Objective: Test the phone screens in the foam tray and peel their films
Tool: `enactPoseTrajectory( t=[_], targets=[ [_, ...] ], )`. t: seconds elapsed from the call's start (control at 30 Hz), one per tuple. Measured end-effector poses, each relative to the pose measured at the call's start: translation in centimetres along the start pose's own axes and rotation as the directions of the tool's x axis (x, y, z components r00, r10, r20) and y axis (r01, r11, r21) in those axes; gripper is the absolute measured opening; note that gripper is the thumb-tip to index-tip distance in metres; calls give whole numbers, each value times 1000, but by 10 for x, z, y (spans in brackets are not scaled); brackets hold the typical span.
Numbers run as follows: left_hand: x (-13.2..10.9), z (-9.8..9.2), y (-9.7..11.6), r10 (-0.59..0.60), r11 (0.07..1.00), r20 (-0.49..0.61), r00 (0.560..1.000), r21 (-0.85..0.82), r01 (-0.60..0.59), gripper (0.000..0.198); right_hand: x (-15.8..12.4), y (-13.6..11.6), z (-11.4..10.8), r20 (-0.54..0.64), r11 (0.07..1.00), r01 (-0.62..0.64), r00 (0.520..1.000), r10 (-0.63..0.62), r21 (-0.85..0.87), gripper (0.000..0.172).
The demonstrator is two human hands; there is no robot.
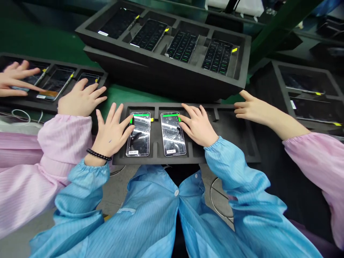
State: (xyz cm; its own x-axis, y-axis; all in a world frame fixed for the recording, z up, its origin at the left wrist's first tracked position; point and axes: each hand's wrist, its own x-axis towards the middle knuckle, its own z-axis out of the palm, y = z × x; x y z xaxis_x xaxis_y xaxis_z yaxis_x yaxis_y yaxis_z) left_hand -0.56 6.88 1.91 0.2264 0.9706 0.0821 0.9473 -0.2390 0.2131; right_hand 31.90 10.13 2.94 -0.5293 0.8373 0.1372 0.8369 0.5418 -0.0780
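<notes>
Two smartphones lie face up in separate compartments of a black foam tray [224,156] in front of me. My left hand [111,130], a beaded bracelet at its wrist, has its fingers spread at the left phone [139,138]; a fingertip meets the upper left edge of the screen. My right hand [197,123] is also spread, with a fingertip at the upper right edge of the right phone [173,138]. Both screens show a green bar along the top and a shorter green strip down the side by my finger. Neither hand grips anything.
Behind stands a stack of black foam trays [161,59] holding several phones with lit menus. At left, a co-worker's hands [83,98] work over another tray [29,98]. From the right, a pink-sleeved person's hand [249,105] reaches my tray's edge. More trays [279,80] stand at far right.
</notes>
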Motion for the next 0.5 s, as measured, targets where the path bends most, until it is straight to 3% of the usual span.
enactPoseTrajectory(
  t=[0.5],
  targets=[
    [-59,-1,15,48,992,23,999,112,-51,67,-49,-23,-13,4,996,53,999,-53,66,42]
  ],
)
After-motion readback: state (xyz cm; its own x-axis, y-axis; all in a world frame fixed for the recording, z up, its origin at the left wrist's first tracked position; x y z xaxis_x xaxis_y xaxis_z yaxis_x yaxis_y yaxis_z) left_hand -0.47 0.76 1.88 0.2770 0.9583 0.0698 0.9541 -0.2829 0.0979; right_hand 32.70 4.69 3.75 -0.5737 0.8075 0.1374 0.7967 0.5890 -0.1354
